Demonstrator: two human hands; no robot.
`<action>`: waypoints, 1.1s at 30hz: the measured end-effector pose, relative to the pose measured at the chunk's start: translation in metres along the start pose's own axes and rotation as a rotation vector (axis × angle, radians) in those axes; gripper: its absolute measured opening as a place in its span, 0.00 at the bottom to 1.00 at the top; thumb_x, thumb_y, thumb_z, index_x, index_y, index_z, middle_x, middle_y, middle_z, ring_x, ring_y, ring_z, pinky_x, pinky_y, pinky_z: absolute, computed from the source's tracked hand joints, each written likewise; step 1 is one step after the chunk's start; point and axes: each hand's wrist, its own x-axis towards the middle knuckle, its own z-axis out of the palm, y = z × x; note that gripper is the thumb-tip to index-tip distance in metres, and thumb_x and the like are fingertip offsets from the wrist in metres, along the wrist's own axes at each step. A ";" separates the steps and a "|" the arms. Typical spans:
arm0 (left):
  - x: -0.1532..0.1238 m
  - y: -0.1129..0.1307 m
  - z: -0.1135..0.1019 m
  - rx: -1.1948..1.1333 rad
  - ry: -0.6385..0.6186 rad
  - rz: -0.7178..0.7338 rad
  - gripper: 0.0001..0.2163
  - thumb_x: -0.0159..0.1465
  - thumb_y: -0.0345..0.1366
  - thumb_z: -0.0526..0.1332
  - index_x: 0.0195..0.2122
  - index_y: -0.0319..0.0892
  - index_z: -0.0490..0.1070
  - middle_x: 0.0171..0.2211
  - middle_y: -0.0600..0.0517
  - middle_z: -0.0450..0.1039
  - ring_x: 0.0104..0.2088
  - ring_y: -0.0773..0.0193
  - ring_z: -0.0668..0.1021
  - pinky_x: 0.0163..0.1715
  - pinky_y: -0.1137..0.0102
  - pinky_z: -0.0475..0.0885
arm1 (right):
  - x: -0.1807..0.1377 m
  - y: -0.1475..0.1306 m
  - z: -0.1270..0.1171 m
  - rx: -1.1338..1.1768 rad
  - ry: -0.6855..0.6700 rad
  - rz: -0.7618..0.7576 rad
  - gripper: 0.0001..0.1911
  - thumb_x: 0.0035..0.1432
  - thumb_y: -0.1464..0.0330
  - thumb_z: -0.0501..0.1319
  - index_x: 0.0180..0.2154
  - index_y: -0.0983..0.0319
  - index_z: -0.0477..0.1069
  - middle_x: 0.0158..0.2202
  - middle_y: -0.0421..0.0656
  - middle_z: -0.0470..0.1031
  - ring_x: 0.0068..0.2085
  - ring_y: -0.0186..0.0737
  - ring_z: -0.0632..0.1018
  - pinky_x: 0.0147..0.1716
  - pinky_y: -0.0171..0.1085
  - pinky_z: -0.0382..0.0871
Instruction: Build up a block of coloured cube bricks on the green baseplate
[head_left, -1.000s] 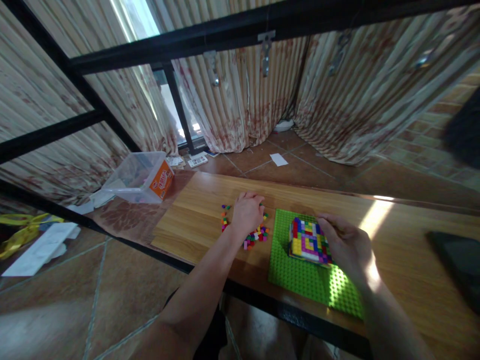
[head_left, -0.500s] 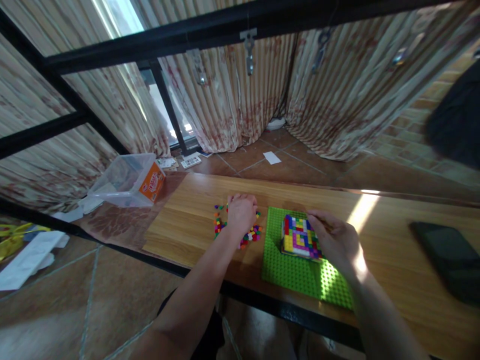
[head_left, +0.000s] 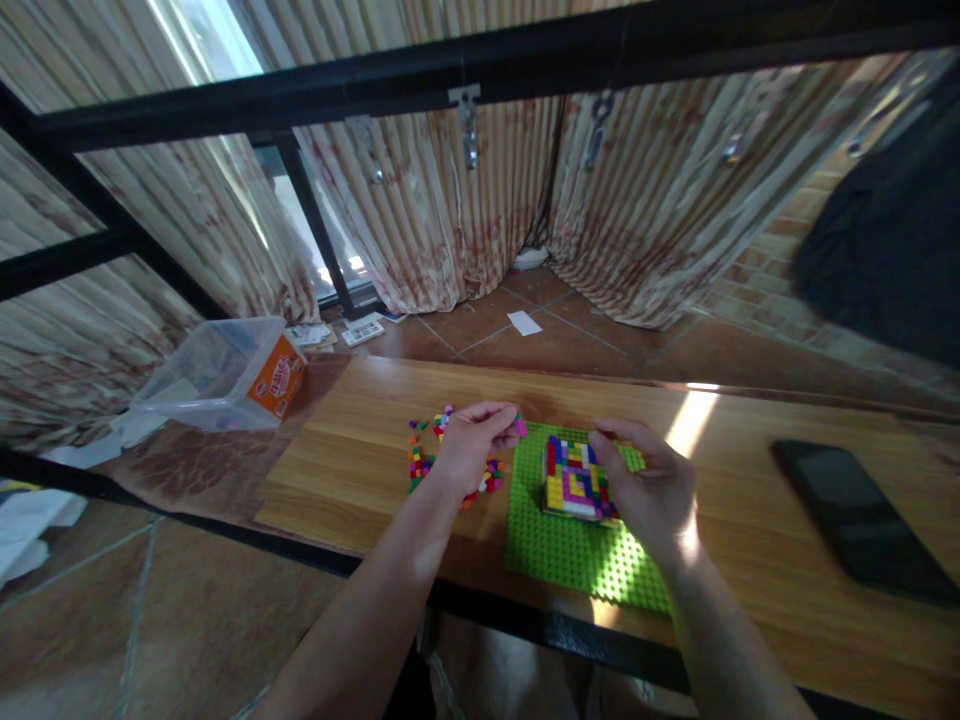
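Between the thumb and fingers of my left hand is a small pink toy brick, with a bit of green beside it. That hand hovers over the loose bricks, hiding part of them. A green studded baseplate carries a low block of multicoloured bricks. My right hand is at the block's right side, thumb and fingertips pinched together close to its far corner. Whatever the pinch holds, if anything, is too small to make out. The right hand covers part of the block.
A black phone lies on the wooden table to the right. On the left stands a clear plastic bin with an orange label. Behind the table are a dark metal bar and curtains. A dark shape hangs at the far right.
My left hand has risen from the loose bricks and moved toward the baseplate, now with a pink brick in its fingers. My right hand stays by the block. The view has shifted slightly.
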 end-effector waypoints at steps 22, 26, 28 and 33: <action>-0.030 -0.006 0.030 0.044 -0.320 0.062 0.14 0.54 0.42 0.73 0.33 0.37 0.76 0.26 0.54 0.75 0.27 0.71 0.75 0.32 0.73 0.70 | -0.009 -0.019 0.002 0.058 -0.220 0.014 0.06 0.62 0.63 0.65 0.39 0.54 0.81 0.36 0.40 0.81 0.38 0.38 0.80 0.40 0.40 0.73; -0.030 -0.007 0.031 0.095 -0.312 0.080 0.13 0.55 0.43 0.72 0.32 0.37 0.75 0.25 0.55 0.72 0.26 0.71 0.73 0.31 0.73 0.68 | -0.010 -0.022 0.000 0.119 -0.238 0.058 0.07 0.62 0.62 0.64 0.39 0.55 0.81 0.35 0.40 0.82 0.37 0.37 0.80 0.38 0.38 0.74; -0.030 -0.009 0.031 0.103 -0.303 0.069 0.13 0.55 0.43 0.71 0.31 0.37 0.75 0.24 0.55 0.72 0.25 0.71 0.72 0.31 0.73 0.67 | -0.008 -0.020 -0.002 0.118 -0.243 0.069 0.08 0.61 0.62 0.64 0.38 0.55 0.81 0.36 0.40 0.82 0.37 0.37 0.81 0.38 0.38 0.74; -0.023 -0.008 0.025 0.076 -0.131 0.065 0.10 0.54 0.40 0.71 0.30 0.38 0.76 0.25 0.54 0.73 0.26 0.71 0.73 0.31 0.73 0.67 | 0.001 -0.003 -0.011 -0.057 -0.175 0.054 0.10 0.62 0.61 0.63 0.38 0.57 0.80 0.38 0.43 0.83 0.40 0.41 0.82 0.42 0.41 0.75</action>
